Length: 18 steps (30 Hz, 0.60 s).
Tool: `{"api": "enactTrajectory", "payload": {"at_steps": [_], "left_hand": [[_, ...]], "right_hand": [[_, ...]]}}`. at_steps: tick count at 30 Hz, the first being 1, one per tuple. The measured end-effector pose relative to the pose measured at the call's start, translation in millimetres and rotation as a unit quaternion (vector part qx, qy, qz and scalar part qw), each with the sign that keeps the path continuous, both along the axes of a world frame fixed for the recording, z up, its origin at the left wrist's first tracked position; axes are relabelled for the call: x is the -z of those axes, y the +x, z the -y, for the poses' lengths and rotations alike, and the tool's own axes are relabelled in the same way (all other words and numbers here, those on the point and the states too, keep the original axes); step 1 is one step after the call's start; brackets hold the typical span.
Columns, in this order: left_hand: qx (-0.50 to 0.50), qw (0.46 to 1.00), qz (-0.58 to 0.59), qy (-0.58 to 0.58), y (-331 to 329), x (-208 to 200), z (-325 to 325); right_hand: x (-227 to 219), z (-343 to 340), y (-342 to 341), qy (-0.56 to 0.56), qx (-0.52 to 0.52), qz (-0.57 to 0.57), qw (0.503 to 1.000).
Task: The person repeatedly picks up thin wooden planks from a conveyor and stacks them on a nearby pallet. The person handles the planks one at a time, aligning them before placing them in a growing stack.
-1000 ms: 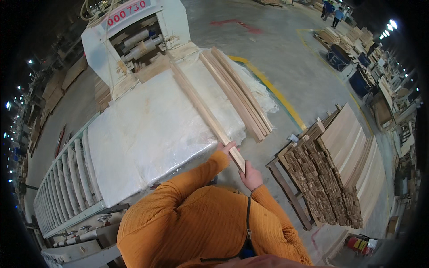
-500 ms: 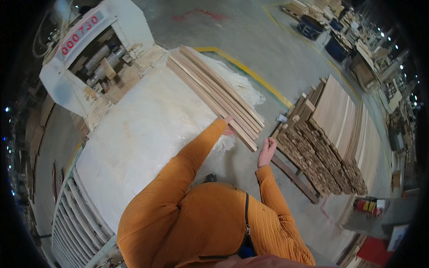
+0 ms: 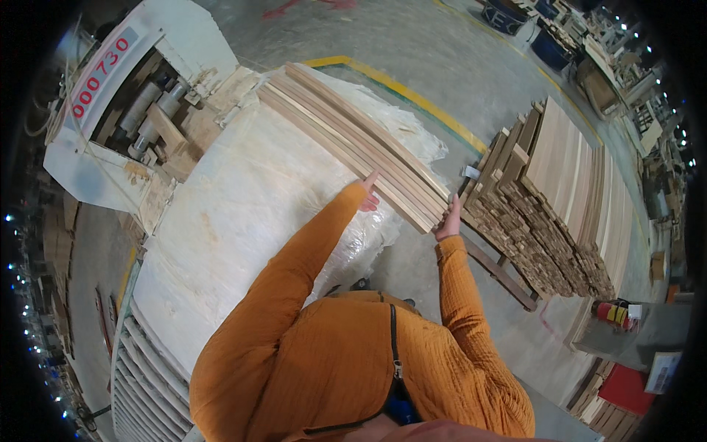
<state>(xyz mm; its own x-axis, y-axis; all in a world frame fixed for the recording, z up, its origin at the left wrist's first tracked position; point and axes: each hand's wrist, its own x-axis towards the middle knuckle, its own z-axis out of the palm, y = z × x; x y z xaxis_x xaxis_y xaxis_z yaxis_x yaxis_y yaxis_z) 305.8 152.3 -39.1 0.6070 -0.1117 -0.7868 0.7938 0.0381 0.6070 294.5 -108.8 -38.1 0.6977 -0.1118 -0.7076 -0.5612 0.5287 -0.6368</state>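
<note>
A bundle of long wooden strips [image 3: 353, 140] lies side by side on the plastic-covered table [image 3: 221, 206]. My left hand [image 3: 370, 194] is at the near long side of the strips, its fingers apart, one finger resting against the outer strip. At their right end my right hand [image 3: 449, 221] is held upright, fingers stretched out and palm against the strip ends. The ends sit nearly even there. Part of my right palm is hidden by the wood.
A white machine [image 3: 147, 96] with rollers and wood scraps stands at the far left. Stacked boards [image 3: 567, 191] rest on a low support to the right. Metal rollers [image 3: 151, 376] run at the lower left. A yellow floor line [image 3: 420, 99] passes behind the strips.
My right hand has moved up onto the strip ends, which are now more even. My left hand has shifted away from the ends along the near side. The view has turned slightly.
</note>
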Motion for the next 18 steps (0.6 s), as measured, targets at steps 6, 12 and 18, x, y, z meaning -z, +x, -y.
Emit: {"api": "enactTrajectory", "payload": {"at_steps": [6, 12, 18], "left_hand": [[-0.187, 0.964, 0.09, -0.166, -77.6, 3.8, -64.7], [-0.578, 0.802, 0.072, -0.129, -156.2, 12.5, -182.8], [-0.729, 0.653, 0.139, -0.152, -171.8, -29.7, -297.3]], "right_hand": [[19.1, -4.7, 25.0, 0.022, -0.028, 0.111, 0.993], [16.6, -4.9, 14.1, 0.048, 0.077, 0.084, 0.992], [3.7, -11.6, 13.1, 0.003, 0.011, 0.09, 0.996]]}}
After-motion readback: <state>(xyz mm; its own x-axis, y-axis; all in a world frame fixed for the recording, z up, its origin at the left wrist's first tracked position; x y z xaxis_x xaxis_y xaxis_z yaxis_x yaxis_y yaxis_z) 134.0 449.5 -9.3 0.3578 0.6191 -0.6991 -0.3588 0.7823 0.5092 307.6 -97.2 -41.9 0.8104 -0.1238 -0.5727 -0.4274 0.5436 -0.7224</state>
